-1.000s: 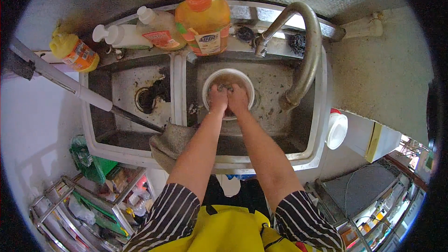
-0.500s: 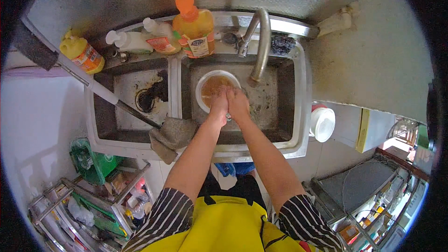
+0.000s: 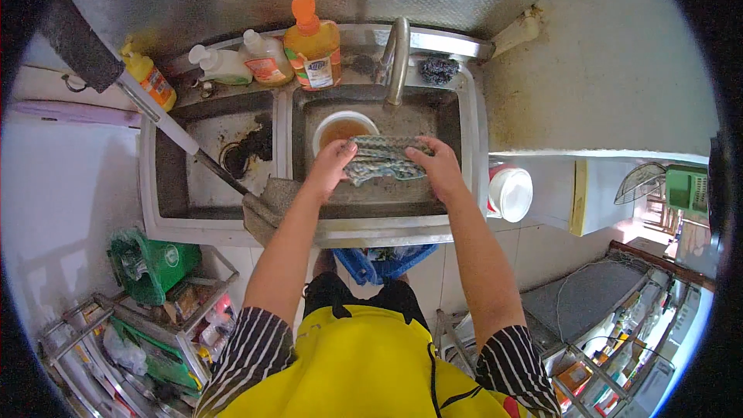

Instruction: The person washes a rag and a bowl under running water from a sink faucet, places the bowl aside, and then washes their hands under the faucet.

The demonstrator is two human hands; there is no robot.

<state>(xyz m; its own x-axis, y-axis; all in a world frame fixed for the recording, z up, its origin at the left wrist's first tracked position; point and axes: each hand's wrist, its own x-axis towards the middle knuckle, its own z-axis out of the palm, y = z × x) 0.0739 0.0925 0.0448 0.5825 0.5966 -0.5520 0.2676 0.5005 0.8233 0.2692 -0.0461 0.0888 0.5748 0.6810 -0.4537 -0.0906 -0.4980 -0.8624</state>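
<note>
We hold a grey-green patterned, wrinkled cloth stretched sideways between both hands, above the right basin of the stainless-steel double sink. Our left hand pinches its left end, thumb on top, and our right hand grips the right end the same way, so the cloth's folds run from one hand to the other. From our view it overlaps the near edge of a round white bowl of cloudy brown liquid, which sits in that basin; we cannot tell whether the two touch. Behind the bowl, to its right, we see a curved metal faucet, and beside that a dark, tangled scouring pad on the back ledge. Left of the faucet, on the same ledge, stands a clear plastic bottle of orange liquid with an orange cap.
</note>
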